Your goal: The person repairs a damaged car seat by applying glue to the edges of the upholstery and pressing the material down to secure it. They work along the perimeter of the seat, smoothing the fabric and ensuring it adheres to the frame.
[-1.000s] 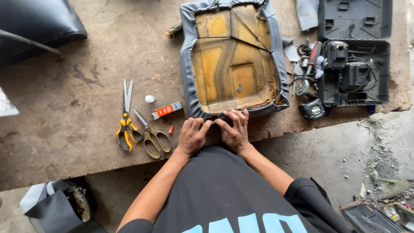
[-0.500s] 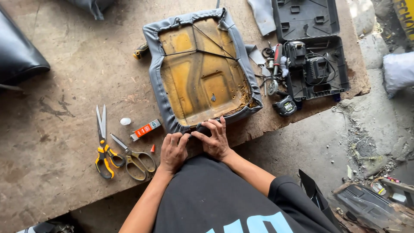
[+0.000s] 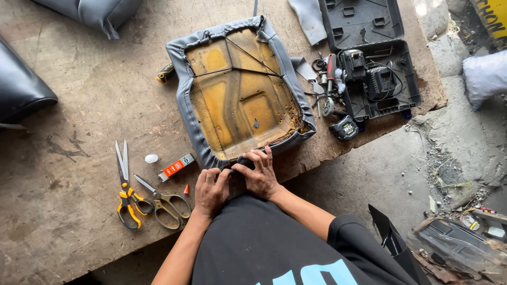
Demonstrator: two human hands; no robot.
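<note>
Worn, stained wood makes up our bench (image 3: 79, 95), which ends at a ragged edge over a concrete floor (image 3: 422, 174) on the right. We see an upturned seat cushion (image 3: 240, 95) lying in the middle of the bench, its yellow foam underside facing up and its grey cover (image 3: 182, 89) wrapped over the rim, with dark cords crossing the far part. Our left hand (image 3: 211, 191) and right hand (image 3: 259, 174) sit close together at the near edge of the cushion, both pinched on the cover's hem there, fingers curled over it.

Left of our hands lie two pairs of scissors, one with yellow-and-black handles (image 3: 127, 190) and one with brass-coloured handles (image 3: 163, 200), just beside each other. Near them are a small orange-and-white tube box (image 3: 176, 167) and a white cap (image 3: 151, 158). To the right of the cushion, an open black tool case (image 3: 369, 63) holds a cordless tool, with a tape measure (image 3: 346, 127) near its near corner.
</note>
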